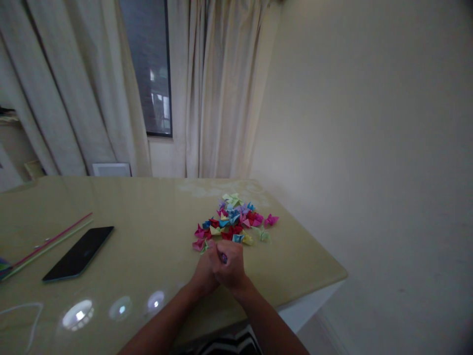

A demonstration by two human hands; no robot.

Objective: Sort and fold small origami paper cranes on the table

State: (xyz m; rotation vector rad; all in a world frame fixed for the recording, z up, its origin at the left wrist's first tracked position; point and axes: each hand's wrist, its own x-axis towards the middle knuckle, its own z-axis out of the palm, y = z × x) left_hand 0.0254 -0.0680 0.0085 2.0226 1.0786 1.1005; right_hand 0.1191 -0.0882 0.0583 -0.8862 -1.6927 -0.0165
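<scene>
My left hand (206, 268) and my right hand (231, 264) are pressed together just above the near side of the table (148, 256). Both have their fingers closed. A small purple thing (223, 258), perhaps folded paper, shows in the curl of my right hand; most of it is hidden. What my left fingers hold, if anything, is out of sight. Right beyond my knuckles spreads a heap of small folded-paper origami pieces (232, 219) in pink, red, blue, yellow, green and purple. A pink piece (271, 220) and a pale green one (263, 234) lie at the heap's right edge.
To the left lies a dark tablet or phone (79, 254). Beside it are a pink strip (55, 239) and a pale green strip (51, 245). The glossy table's right edge runs along a bare wall (362, 148). Curtains (225, 93) hang behind.
</scene>
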